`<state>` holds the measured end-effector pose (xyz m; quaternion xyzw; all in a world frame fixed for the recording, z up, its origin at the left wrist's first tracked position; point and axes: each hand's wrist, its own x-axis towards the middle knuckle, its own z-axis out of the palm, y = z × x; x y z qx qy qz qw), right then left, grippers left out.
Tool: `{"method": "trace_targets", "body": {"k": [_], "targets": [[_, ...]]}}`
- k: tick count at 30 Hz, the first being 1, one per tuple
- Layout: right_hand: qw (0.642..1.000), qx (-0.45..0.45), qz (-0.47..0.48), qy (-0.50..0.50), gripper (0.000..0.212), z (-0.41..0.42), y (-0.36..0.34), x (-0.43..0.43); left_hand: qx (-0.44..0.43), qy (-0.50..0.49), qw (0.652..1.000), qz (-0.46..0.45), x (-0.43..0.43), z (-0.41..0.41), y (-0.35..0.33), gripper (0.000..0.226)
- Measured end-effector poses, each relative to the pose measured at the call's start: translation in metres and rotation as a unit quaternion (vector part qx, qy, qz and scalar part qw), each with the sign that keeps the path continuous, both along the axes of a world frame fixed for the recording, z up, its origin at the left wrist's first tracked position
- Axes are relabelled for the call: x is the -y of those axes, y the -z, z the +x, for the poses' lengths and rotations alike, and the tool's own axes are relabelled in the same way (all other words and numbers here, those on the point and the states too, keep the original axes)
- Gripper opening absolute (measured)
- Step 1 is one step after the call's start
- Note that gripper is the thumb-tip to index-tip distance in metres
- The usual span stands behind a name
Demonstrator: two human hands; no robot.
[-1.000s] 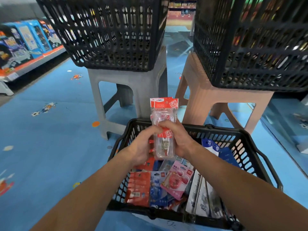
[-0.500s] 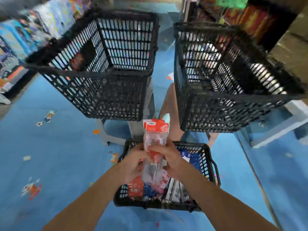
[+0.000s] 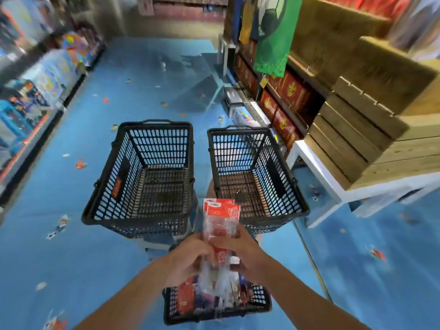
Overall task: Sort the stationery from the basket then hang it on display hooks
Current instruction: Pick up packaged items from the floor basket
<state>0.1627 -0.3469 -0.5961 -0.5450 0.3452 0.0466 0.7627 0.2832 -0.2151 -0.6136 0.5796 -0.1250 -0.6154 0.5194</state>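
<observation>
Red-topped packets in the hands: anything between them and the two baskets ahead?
Nothing visible. The left hand and right hand hold the red-topped packets above the stocked basket; the left basket and right basket ahead are open-topped, with only air between.

Light: bright, even; glare on floor beyond the empty left basket.
Blur: shelves either side of it smeared, bowed.

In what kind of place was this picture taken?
Most likely a retail shop aisle. Shelves of colourful boxed goods and red boxes line a blue floor, black shopping baskets stand ahead, and the left hand and right hand hold red-topped packets.
</observation>
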Motion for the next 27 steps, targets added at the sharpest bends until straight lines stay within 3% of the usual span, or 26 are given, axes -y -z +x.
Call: {"method": "trace_targets", "body": {"k": [5, 8, 12, 15, 18, 21, 27], "targets": [[0.998, 0.038, -0.032, 0.026, 0.066, 0.013, -0.067, 0.023, 0.041, -0.002, 0.998, -0.046, 0.030, 0.015, -0.070, 0.089], [0.997, 0.049, -0.038, 0.038, 0.064, 0.017, -0.096, 0.041, 0.050, 0.000, 0.996, -0.070, 0.048, 0.020, -0.101, 0.072], [0.995, 0.065, -0.053, 0.047, 0.064, 0.023, -0.123, 0.067, 0.066, -0.009, 0.996, -0.064, 0.073, 0.026, -0.128, 0.075], [0.994, 0.074, -0.064, 0.056, 0.068, 0.031, -0.128, 0.093, 0.082, -0.007, 0.995, -0.053, 0.098, 0.029, -0.141, 0.065], [0.994, 0.071, -0.059, 0.062, 0.065, 0.040, -0.117, 0.125, 0.090, -0.017, 0.995, -0.032, 0.128, 0.031, -0.138, 0.048], [0.996, 0.061, -0.040, 0.057, 0.052, 0.052, -0.093, 0.160, 0.088, -0.032, 0.995, -0.020, 0.161, 0.035, -0.121, 0.049], [0.998, 0.020, 0.004, 0.053, 0.073, 0.084, 0.001, 0.223, 0.053, -0.072, 0.995, 0.036, 0.228, 0.052, -0.045, 0.048]]}}
